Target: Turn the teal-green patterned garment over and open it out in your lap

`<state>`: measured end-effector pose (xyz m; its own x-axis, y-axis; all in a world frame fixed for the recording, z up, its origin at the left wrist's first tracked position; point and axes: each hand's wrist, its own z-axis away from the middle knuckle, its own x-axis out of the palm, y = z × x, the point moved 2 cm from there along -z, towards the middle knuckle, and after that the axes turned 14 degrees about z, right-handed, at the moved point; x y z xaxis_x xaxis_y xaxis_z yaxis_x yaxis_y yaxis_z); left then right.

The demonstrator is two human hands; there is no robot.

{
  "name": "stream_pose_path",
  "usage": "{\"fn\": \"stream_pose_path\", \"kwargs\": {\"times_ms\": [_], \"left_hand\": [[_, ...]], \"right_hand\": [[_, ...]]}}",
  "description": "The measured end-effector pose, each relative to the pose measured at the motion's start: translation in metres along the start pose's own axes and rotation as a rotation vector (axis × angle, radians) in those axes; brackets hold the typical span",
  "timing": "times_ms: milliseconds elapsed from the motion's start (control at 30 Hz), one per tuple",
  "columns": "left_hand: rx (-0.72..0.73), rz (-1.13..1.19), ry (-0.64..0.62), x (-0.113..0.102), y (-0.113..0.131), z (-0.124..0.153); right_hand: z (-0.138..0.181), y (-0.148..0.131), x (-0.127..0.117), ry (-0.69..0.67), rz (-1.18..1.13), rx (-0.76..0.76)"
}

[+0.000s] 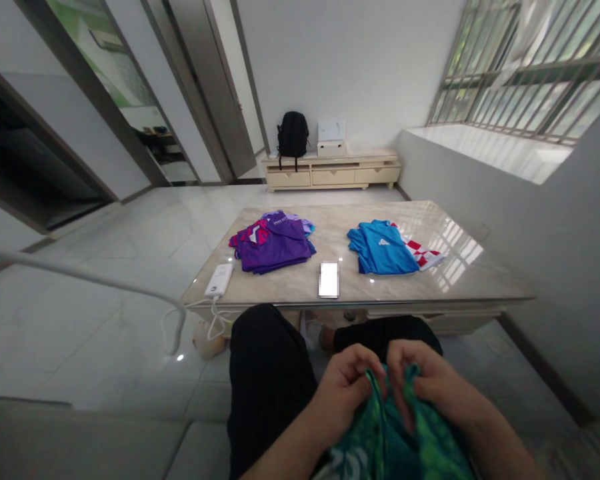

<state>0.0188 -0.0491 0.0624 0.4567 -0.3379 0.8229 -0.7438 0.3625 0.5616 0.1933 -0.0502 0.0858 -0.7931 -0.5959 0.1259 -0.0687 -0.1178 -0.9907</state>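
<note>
My left hand and right hand are clamped on the green shirt, short of the tabletop's near edge. Up there lie 2 piles: the purple pile towards the left edge, the blue pile towards the right. A power bank sits by the near left corner, a phone along the near edge.

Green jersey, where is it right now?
In the head view, the green jersey is at the bottom, right of centre, held in the fingers of the left hand and right hand, nearer than the marble-topped table.
</note>
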Motion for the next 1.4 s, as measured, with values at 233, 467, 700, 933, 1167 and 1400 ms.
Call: {"fn": "stream_pose_path", "kwargs": {"times_ms": [233,467,700,933,1167,1400], "left_hand": [[0.212,-0.220,0.125,-0.004,0.014,0.000],[0.253,-0.383,0.055,0.004,0.008,-0.004],[0.341,-0.556,0.044,0.001,0.018,-0.001],[0.280,-0.790,-0.003,0.004,0.026,0.001],[0.240,-0.893,-0.180,0.010,0.031,0.004],[0.251,-0.917,-0.091,0.009,0.033,0.006]], "right_hand": [[-0.019,0.018,0.006,0.236,0.010,-0.125],[-0.023,0.038,0.000,0.372,0.015,-0.055],[-0.030,0.031,0.009,0.357,-0.003,-0.158],[-0.026,0.040,0.002,0.181,-0.093,-0.015],[-0.024,0.053,0.004,0.054,-0.112,0.116],[-0.031,0.057,0.002,0.056,-0.052,0.034]]}}
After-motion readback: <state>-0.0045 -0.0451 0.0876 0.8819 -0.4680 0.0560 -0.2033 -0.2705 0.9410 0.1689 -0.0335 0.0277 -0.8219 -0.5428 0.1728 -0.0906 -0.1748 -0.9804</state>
